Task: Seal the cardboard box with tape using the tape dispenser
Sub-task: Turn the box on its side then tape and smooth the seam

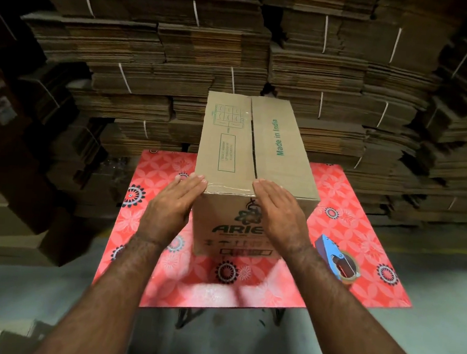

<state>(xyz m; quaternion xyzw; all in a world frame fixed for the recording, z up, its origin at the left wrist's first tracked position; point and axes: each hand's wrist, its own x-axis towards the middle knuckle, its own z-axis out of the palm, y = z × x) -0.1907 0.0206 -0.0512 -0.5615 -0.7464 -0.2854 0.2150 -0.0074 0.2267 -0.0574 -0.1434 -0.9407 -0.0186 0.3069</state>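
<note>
I see my left hand [176, 199] and right hand [276, 207] flat, grasping nothing, pressing tape [229, 190] along the cardboard box [257, 162] near edge (centre seam untaped); tape dispenser [337, 258] idle beside it.

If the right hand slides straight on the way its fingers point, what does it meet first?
Nothing on the brown cardboard box: the right hand would slide along its right top flap toward the stacked flattened cartons behind, though depth is unclear.
</note>
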